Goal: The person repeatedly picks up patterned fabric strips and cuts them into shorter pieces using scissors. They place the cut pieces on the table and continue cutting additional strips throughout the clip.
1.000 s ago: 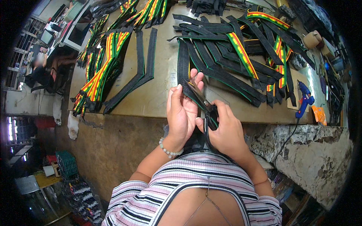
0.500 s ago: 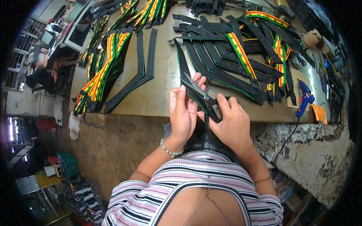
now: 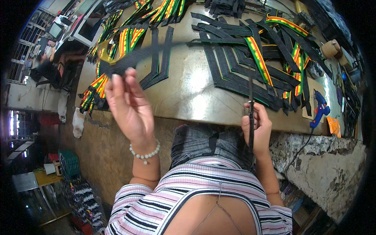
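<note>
My left hand (image 3: 131, 107) is raised at the table's left part, palm up, with fingers stretched and apart. Just beyond its fingertips, a black strap (image 3: 143, 56) smeared by motion runs across toward the right; it seems loose from the fingers. My right hand (image 3: 260, 127) grips black-handled scissors (image 3: 251, 127) upright at the table's front edge, seen edge-on. In front of it lies a spread of black straps (image 3: 243, 88) with green edging, bent at an angle. Left of centre, another angled black strap (image 3: 167, 51) lies on the table.
Bundles of red, yellow and green patterned straps (image 3: 131, 39) lie at the left. More patterned straps (image 3: 258, 60) cross the right pile. At the right edge are a blue glue gun (image 3: 320, 107) with a cord and an orange packet (image 3: 334, 126). A person (image 3: 43, 64) sits far left.
My left hand has swung left and away from the scissors, and the black strap has moved with it over the left bundles. My right hand has shifted right, turning the scissors upright.
</note>
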A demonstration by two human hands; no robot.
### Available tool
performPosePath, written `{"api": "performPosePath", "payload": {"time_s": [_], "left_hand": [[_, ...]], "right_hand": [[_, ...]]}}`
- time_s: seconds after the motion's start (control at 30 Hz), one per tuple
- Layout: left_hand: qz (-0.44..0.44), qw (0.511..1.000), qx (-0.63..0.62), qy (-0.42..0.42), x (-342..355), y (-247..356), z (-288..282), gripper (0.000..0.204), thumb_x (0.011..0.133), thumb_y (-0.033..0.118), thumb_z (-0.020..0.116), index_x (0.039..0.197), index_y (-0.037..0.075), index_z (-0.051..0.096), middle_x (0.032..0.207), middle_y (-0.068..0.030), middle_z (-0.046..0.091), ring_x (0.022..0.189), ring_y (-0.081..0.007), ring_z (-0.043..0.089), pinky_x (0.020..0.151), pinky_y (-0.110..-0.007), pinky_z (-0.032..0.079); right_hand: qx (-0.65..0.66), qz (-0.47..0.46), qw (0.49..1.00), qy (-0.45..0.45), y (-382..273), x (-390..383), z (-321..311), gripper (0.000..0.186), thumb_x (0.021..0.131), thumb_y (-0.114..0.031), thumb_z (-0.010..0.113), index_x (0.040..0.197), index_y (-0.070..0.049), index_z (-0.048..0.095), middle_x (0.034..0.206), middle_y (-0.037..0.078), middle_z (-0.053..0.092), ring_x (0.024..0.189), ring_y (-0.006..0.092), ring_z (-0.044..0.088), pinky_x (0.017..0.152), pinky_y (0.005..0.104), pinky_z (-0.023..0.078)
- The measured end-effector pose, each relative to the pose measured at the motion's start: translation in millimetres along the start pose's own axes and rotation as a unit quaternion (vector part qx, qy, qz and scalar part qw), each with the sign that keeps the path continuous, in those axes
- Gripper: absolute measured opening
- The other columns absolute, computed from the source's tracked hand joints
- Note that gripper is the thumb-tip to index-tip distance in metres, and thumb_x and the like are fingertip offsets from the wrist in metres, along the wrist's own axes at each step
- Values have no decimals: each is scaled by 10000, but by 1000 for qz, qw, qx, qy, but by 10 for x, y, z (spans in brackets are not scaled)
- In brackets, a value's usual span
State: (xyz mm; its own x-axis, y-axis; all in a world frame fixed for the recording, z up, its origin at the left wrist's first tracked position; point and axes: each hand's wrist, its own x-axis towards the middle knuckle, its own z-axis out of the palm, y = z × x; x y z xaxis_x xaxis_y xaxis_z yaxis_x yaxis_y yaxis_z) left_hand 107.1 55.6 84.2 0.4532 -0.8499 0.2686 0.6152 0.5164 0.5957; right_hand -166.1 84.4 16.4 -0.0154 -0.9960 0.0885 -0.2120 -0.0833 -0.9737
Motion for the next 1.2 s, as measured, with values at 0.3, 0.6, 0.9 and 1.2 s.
{"api": "performPosePath", "payload": {"time_s": [0.3,0.6,0.9,1.2], "left_hand": [[-98,994,40,27,-110,-568,-124,162,949,100,535,1054,-15,579,1060,-106,614,1016,-212,610,882,-302,533],[110,763,636,-39,-46,306,70,253,869,147,608,996,-72,595,1197,-134,469,1134,-224,457,1002,-318,317],[549,766,327,-71,-243,941,117,486,621,125,455,1059,-47,579,1280,-273,534,1314,-403,416,1147,-579,227],[258,921,-206,-208,-299,964,222,215,610,-4,584,801,61,658,890,-98,649,906,-218,640,922,-366,506]], "right_hand": [[-53,-31,997,46,14,-9,-101,451,827,-264,775,1141,-11,575,746,-17,522,608,42,451,534,185,374],[-314,-202,928,20,10,491,22,567,651,-150,815,1158,-103,567,1077,92,664,922,273,609,782,379,511],[-172,-104,979,37,183,650,243,399,723,15,697,1095,-82,589,846,120,672,757,276,665,672,364,527],[-69,-22,997,35,215,731,51,433,717,22,731,1110,-65,571,805,61,683,769,97,663,679,238,500]]}}
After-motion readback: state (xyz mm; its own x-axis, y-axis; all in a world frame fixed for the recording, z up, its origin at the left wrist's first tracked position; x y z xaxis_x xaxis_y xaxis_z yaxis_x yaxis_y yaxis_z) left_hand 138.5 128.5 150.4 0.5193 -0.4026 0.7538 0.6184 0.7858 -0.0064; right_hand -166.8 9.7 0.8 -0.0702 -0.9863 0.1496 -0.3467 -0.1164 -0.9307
